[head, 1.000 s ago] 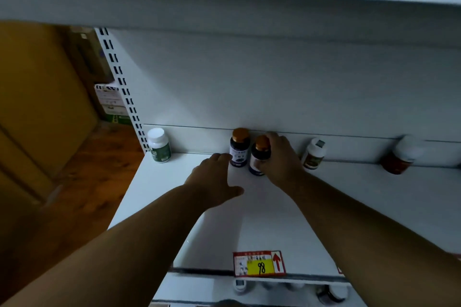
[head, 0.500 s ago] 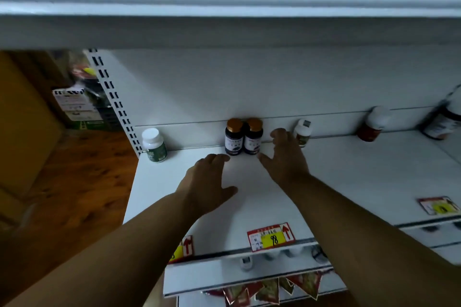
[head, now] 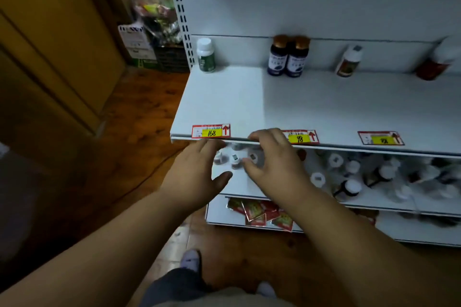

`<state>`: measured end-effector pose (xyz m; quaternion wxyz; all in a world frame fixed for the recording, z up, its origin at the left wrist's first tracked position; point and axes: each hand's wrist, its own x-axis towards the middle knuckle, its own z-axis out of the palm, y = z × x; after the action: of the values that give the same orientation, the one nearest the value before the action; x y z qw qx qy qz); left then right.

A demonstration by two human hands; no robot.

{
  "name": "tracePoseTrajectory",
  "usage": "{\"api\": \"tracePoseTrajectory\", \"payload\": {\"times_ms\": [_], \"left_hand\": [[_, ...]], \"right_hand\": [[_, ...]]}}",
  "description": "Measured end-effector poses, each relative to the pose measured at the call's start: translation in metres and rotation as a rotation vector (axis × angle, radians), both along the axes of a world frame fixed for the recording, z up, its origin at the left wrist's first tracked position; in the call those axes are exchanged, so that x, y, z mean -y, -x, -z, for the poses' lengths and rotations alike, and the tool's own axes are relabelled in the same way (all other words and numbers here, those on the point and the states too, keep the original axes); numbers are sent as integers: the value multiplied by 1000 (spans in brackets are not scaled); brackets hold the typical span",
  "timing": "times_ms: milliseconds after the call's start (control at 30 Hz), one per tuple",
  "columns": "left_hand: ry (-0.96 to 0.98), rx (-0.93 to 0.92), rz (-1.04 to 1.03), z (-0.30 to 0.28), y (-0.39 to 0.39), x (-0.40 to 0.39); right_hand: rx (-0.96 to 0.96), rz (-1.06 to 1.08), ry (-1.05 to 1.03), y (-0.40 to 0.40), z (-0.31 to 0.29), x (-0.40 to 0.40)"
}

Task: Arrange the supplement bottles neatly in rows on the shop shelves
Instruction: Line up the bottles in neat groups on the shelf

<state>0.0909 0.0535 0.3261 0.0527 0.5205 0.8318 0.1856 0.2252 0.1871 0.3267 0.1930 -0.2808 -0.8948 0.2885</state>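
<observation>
Now I see both hands in front of the shelf edge, and both are empty. My left hand (head: 199, 174) is at about 7 o'clock from the middle of the view, its fingers spread and relaxed, its fingertips just under the front lip of the upper shelf (head: 324, 107). My right hand (head: 272, 164) is just beside it at 5 o'clock, fingers apart and a little bent; its fingertips lie over the shelf lip, and I cannot tell if they touch it.

On the upper shelf, against the back wall, two dark bottles with gold caps (head: 288, 56) stand upright and touch each other, at about 12 o'clock from my hands. At 11 o'clock a white bottle with green label (head: 206, 55) stands upright alone in the left corner. At 1 o'clock a white-capped bottle (head: 349, 61) is tilted, and farther at 2 o'clock a reddish bottle (head: 435, 62) also leans; it is blurred.

Three price tags sit on the front lip: one reading 168 (head: 211, 131), one reading 98 (head: 300, 136), and a third tag (head: 380, 138) that I cannot read.

On the lower shelf (head: 234, 184), many white-capped bottles (head: 349, 172) stand in no order, at 3 o'clock from my right hand. Below them red packets (head: 259, 214) lie in a pile. The wooden floor (head: 139, 117) is at 9 o'clock.
</observation>
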Motion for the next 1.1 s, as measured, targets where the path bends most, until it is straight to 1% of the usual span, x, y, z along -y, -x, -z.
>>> {"api": "tracePoseTrajectory", "payload": {"times_ms": [100,300,367,500,633,700,767,867,967,1100], "left_hand": [[50,10,12,20,12,23],[225,-67,119,68,76,42],[256,-70,147,93,97,39],[279,-8,116,152,124,26],[293,42,58,218,142,13],[308,17,50,249,153,8],[318,4,29,281,164,4],[338,-10,28,321,175,-8],[322,-22,36,346,181,-23],[322,-15,5,370,186,-38]], "right_hand": [[96,-20,38,8,17,27],[295,93,100,49,76,61],[322,145,151,65,108,68],[308,283,258,96,180,76],[270,322,389,128,261,59],[326,293,384,143,299,42],[398,255,324,156,332,26],[374,255,280,174,376,2],[277,341,336,195,410,-19],[150,395,414,224,439,-31]]}}
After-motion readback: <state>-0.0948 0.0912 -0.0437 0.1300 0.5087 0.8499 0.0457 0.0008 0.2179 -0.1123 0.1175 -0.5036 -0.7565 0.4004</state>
